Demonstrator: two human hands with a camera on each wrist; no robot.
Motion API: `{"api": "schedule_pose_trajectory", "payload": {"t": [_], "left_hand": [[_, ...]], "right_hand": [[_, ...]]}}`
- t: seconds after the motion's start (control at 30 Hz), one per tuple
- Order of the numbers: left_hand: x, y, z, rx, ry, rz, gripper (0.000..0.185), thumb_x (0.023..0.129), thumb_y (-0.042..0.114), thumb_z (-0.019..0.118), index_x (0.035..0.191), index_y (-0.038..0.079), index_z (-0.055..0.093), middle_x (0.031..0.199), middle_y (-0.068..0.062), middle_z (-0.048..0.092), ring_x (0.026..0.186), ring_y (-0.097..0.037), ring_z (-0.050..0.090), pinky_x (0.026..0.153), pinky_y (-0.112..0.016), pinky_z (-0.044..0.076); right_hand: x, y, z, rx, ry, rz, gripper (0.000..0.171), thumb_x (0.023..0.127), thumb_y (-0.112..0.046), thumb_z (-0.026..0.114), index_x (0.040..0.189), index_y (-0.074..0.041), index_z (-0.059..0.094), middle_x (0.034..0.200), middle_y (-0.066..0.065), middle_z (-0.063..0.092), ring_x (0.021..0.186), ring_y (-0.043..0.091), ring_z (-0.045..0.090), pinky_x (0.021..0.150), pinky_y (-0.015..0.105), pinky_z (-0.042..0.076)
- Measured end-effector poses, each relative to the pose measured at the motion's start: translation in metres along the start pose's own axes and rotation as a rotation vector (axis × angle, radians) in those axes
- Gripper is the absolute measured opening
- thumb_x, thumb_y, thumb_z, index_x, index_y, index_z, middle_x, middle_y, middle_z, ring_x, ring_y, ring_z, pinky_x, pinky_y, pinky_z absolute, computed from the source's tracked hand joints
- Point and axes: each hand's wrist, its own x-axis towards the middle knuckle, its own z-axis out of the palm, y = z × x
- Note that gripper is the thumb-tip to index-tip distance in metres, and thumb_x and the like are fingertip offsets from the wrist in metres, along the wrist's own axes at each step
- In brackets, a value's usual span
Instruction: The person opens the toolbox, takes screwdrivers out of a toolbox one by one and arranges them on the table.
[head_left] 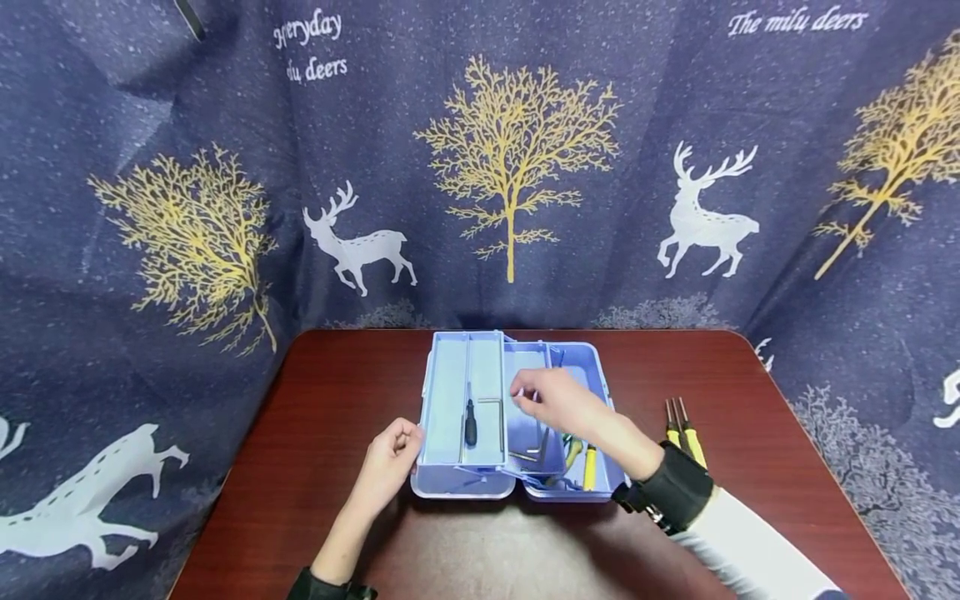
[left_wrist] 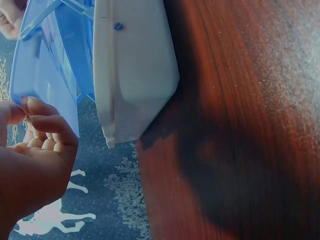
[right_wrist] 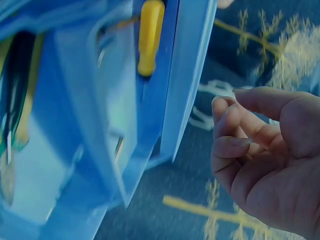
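Note:
A light blue toolbox (head_left: 465,482) stands on the table with its stepped trays spread out. My left hand (head_left: 393,454) is at its left side, thumb and fingertips pinching the upper tray's rim (left_wrist: 17,75). In that tray lie a dark-handled screwdriver (head_left: 470,425) and an L-shaped hex key (head_left: 501,421). Over the middle tray (head_left: 521,358) hovers my right hand (head_left: 558,398), fingers loosely curled with nothing visible between them. More hex keys (head_left: 534,451) lie in the middle tray below it. A yellow handle (head_left: 590,468) shows in the lower compartment; pliers (right_wrist: 20,90) appear in the right wrist view.
Two yellow-handled tools (head_left: 686,437) lie on the brown table (head_left: 337,375) at the right, partly covered by my right wristband (head_left: 678,492). A dark blue patterned curtain (head_left: 517,300) hangs behind and beside the table.

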Motion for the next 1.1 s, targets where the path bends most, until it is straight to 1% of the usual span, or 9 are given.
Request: {"api": "schedule_pose_trajectory", "payload": {"t": [0.17, 0.3, 0.37, 0.43, 0.63, 0.7, 0.83, 0.93, 1.1], "left_hand": [[0.001, 0.0, 0.001, 0.011, 0.008, -0.007, 0.013, 0.103, 0.01, 0.063, 0.091, 0.004, 0.062, 0.066, -0.007, 0.059, 0.053, -0.017, 0.053, 0.054, -0.021, 0.043], [0.0, 0.0, 0.001, 0.014, 0.012, -0.007, 0.014, 0.103, 0.011, 0.063, 0.091, 0.004, 0.062, 0.065, -0.006, 0.058, 0.053, -0.015, 0.053, 0.054, -0.021, 0.042], [0.0, -0.001, 0.002, 0.012, 0.008, -0.006, 0.014, 0.103, 0.011, 0.063, 0.091, 0.004, 0.062, 0.065, -0.006, 0.058, 0.053, -0.014, 0.052, 0.053, -0.021, 0.042], [-0.001, -0.001, 0.002, 0.011, -0.002, -0.006, 0.015, 0.103, 0.011, 0.063, 0.091, 0.003, 0.062, 0.065, -0.006, 0.058, 0.053, -0.014, 0.052, 0.053, -0.021, 0.042], [0.0, -0.004, 0.001, 0.02, -0.012, -0.003, 0.015, 0.103, 0.008, 0.062, 0.089, 0.003, 0.061, 0.064, -0.002, 0.057, 0.052, -0.011, 0.052, 0.053, -0.02, 0.042], [0.0, -0.005, 0.0, 0.017, -0.01, 0.0, 0.014, 0.103, 0.006, 0.061, 0.089, 0.002, 0.06, 0.063, -0.002, 0.057, 0.052, -0.011, 0.052, 0.053, -0.02, 0.043], [0.001, -0.007, 0.0, -0.019, -0.013, -0.019, 0.013, 0.102, 0.004, 0.059, 0.09, -0.001, 0.06, 0.063, -0.002, 0.055, 0.053, -0.011, 0.051, 0.051, -0.019, 0.041], [0.0, -0.007, 0.0, -0.046, -0.021, -0.04, 0.014, 0.103, 0.005, 0.059, 0.091, -0.002, 0.06, 0.064, -0.002, 0.054, 0.053, -0.012, 0.051, 0.05, -0.019, 0.039], [0.0, -0.004, -0.001, -0.075, -0.035, -0.048, 0.015, 0.103, 0.007, 0.06, 0.093, -0.004, 0.06, 0.065, -0.004, 0.055, 0.054, -0.013, 0.051, 0.051, -0.019, 0.039]], "right_hand": [[0.015, -0.019, 0.016, -0.019, -0.069, -0.095, 0.013, 0.098, -0.006, 0.065, 0.106, -0.004, 0.076, 0.1, 0.006, 0.077, 0.089, 0.017, 0.071, 0.081, 0.033, 0.057], [0.024, -0.024, 0.029, -0.039, -0.092, -0.185, 0.014, 0.096, -0.003, 0.066, 0.104, -0.003, 0.077, 0.099, 0.007, 0.078, 0.085, 0.015, 0.07, 0.079, 0.031, 0.057], [0.026, -0.025, 0.035, -0.061, -0.103, -0.199, 0.013, 0.095, -0.003, 0.068, 0.103, -0.004, 0.078, 0.098, 0.006, 0.078, 0.083, 0.014, 0.069, 0.077, 0.029, 0.056], [0.028, -0.024, 0.039, -0.08, -0.113, -0.194, 0.012, 0.094, -0.004, 0.069, 0.103, -0.005, 0.078, 0.095, 0.005, 0.077, 0.081, 0.014, 0.068, 0.075, 0.03, 0.056], [0.03, -0.026, 0.046, -0.12, -0.136, -0.147, 0.005, 0.097, -0.01, 0.071, 0.097, -0.01, 0.076, 0.087, -0.001, 0.074, 0.078, 0.012, 0.066, 0.075, 0.032, 0.057], [0.031, -0.028, 0.046, -0.122, -0.134, -0.141, 0.006, 0.098, -0.011, 0.071, 0.094, -0.011, 0.075, 0.082, -0.003, 0.071, 0.075, 0.012, 0.064, 0.072, 0.031, 0.056], [0.033, -0.033, 0.047, -0.14, -0.141, -0.127, 0.011, 0.099, -0.012, 0.069, 0.088, -0.012, 0.071, 0.075, -0.004, 0.064, 0.07, 0.011, 0.059, 0.066, 0.028, 0.052], [0.034, -0.035, 0.047, -0.172, -0.15, -0.115, 0.012, 0.099, -0.014, 0.07, 0.087, -0.014, 0.07, 0.073, -0.004, 0.061, 0.069, 0.011, 0.057, 0.063, 0.027, 0.049], [0.033, -0.037, 0.049, -0.23, -0.167, -0.099, 0.014, 0.097, -0.018, 0.073, 0.085, -0.017, 0.065, 0.076, -0.004, 0.057, 0.071, 0.012, 0.053, 0.059, 0.027, 0.045]]}}
